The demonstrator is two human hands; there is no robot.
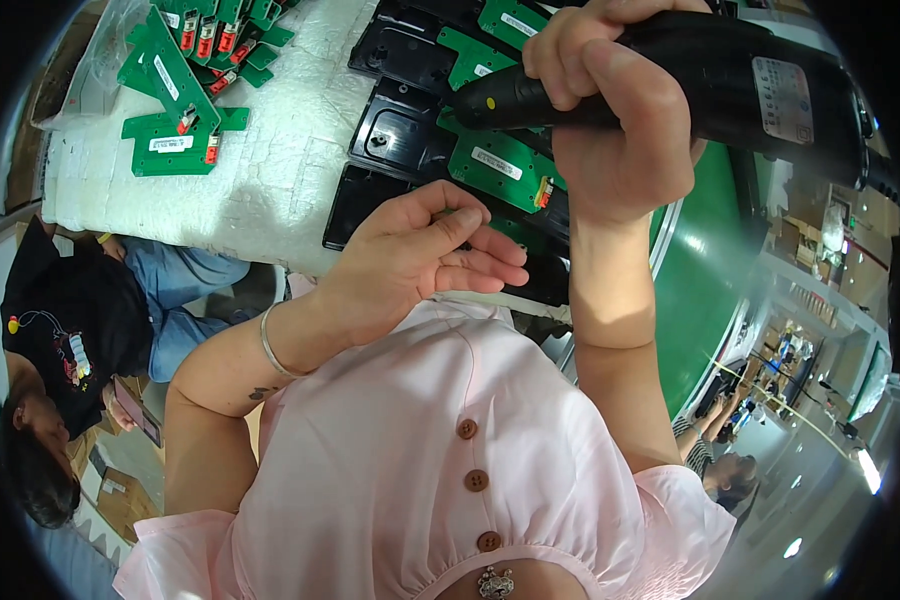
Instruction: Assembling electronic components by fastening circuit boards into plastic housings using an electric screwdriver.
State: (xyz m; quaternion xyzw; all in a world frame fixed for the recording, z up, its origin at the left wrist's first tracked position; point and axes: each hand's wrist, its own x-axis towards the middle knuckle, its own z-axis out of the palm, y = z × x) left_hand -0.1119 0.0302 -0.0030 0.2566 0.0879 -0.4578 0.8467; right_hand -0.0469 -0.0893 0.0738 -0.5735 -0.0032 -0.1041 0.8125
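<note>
Pink blouse fabric [410,400] lies nearest the camera; beyond it, the right hand [630,150] grips a black electric driver [710,75], fingers wrapped round its slimmer front. The left hand [385,255] hangs half curled beside the black plastic casings [395,120] — whether it pinches anything small, I cannot tell.

The driver is above the casings, its nose by a green circuit board [475,175]; contact there is unclear. Likeliest trouble, I judge: the nose skidding and scratching that board or knocking its connector [544,193], should the bulky rear tip in the grip or the cord [878,178] tug it.

Its long axis runs nearly straight across the view — nose toward the person's left, corded tail toward the right.
</note>
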